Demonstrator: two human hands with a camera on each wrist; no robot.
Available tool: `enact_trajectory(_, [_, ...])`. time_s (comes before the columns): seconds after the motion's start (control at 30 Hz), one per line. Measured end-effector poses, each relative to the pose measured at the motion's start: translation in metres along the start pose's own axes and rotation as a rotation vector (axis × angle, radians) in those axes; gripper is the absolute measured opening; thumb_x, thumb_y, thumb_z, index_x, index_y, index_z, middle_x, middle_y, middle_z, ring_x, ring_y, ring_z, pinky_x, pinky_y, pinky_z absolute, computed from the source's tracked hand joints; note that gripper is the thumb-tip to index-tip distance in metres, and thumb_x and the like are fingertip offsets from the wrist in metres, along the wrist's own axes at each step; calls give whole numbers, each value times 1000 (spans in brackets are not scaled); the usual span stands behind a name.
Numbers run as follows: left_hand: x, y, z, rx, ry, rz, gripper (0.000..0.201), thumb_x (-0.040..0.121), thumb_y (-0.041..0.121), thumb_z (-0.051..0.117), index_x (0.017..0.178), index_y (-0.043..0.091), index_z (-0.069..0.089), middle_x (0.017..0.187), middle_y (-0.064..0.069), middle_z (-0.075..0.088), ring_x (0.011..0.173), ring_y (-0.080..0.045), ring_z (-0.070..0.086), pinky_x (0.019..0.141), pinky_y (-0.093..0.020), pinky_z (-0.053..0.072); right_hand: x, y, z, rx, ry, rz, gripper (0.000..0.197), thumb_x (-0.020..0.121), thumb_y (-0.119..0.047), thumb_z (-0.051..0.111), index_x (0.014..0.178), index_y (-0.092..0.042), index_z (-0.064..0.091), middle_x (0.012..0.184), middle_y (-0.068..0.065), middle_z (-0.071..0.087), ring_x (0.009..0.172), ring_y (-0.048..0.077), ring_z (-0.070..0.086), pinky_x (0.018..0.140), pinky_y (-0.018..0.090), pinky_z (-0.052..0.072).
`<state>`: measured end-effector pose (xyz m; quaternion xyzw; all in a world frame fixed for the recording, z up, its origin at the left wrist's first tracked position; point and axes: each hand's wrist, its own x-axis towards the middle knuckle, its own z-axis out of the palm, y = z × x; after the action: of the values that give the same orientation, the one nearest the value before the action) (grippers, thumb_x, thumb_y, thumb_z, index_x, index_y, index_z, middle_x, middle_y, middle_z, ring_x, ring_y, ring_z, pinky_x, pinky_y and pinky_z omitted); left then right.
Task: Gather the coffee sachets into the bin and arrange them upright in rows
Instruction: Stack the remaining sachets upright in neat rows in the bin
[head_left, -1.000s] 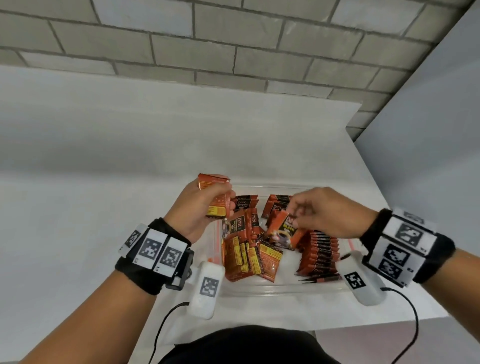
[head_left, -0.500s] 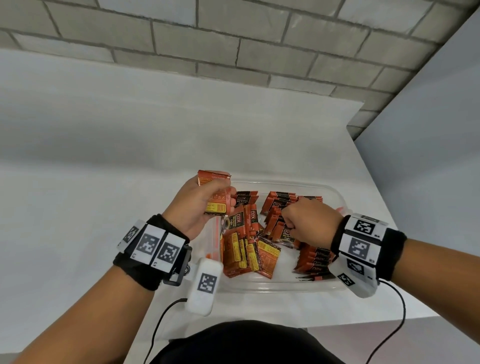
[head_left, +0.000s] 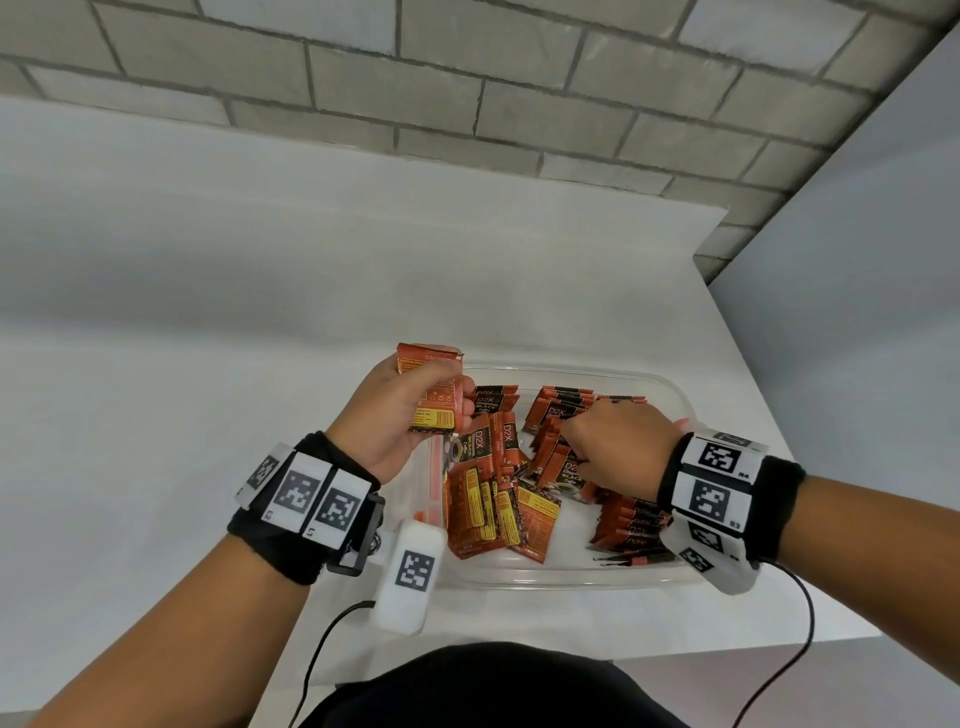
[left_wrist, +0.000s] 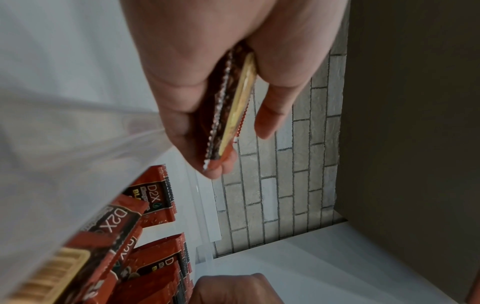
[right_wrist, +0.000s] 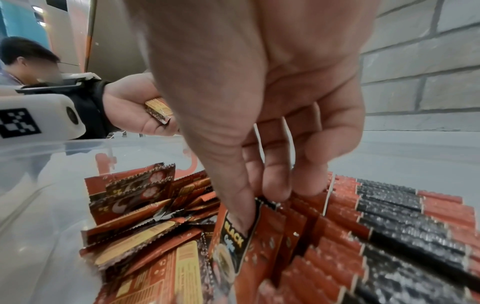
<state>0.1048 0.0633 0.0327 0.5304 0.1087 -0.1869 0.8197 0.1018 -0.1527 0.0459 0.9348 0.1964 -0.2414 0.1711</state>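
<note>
A clear plastic bin (head_left: 670, 400) on the white table holds orange-and-black coffee sachets. Upright rows (head_left: 631, 525) stand at its right side and far end (right_wrist: 389, 216). A loose pile (head_left: 493, 509) lies at its left (right_wrist: 145, 236). My left hand (head_left: 410, 410) hovers over the bin's left rim and grips a small stack of sachets (head_left: 434, 384) (left_wrist: 228, 111). My right hand (head_left: 608, 441) reaches down into the bin, thumb and fingers pinching one sachet (right_wrist: 246, 236) at the end of an upright row.
The bin sits near the table's front edge (head_left: 571, 623) and right edge. A grey block wall (head_left: 467, 104) runs behind and a grey panel (head_left: 857, 312) stands to the right. Another person (right_wrist: 23, 61) shows far off in the right wrist view.
My right hand carried a sachet from above the bin's middle down against the upright rows. The left hand with its stack stayed nearly still.
</note>
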Motion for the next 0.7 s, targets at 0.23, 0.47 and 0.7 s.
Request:
enact_trajectory(0.23, [1,0,0,-5,-1,1,15,91,11,56,105,5,57,81,-13,67,64,-22,64,59,-31,57,-5,4,0,52,30,-20,11,91,-21,55,86,-16,47,84,2,54,71,20,51,52,26,37])
enact_trajectory(0.47, [-1,2,12,25,-71,-50,17,97,6,39,103,2,55,80,-15,66,64,-21,66,57,-29,56,-19,19,-20,424,235,-15,20,88,-41,61,96,-24,55,81,-9,58,71,11,55,62,27,44])
enact_trajectory(0.7, [-6,-3,28,91,-218,-20,19,87,7,59,105,6,59,88,-8,71,76,-18,70,62,-28,57,-23,-5,-28,961,451,-92,41,83,-35,68,121,-32,51,97,-14,59,76,5,61,68,11,46])
